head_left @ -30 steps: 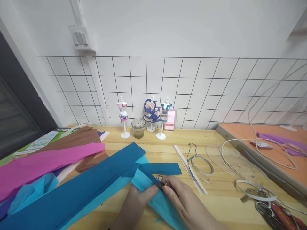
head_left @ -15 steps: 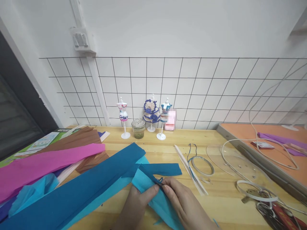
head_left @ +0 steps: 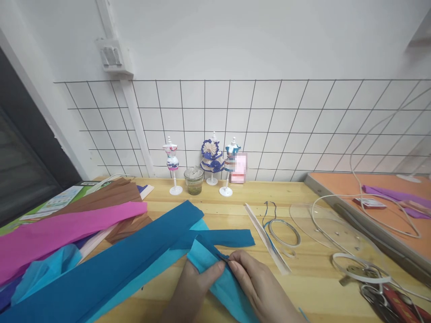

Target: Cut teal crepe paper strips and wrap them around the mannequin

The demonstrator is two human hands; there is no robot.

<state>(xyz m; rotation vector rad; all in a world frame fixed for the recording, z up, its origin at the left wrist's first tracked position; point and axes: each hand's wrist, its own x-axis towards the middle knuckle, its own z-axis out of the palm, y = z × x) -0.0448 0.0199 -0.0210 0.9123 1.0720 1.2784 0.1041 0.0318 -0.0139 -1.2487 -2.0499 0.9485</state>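
A turquoise strip [head_left: 231,290], thin and lightly creased, is held aslant over the worktop [head_left: 319,278], running down toward the lower right. A narrow dark blue strip [head_left: 213,247] follows its upper-right edge, pinched at 1 end.

Cannot read any text, brand, number or sign. Note print on the green-and-white packet [head_left: 54,202] at far left (too small and blurred to decipher). Note also a pale marked top on the small red box [head_left: 369,203], lying on the orange board [head_left: 336,183], equally illegible. Record the pink card [head_left: 239,169] near the middle as pixelated, hence unreadable.
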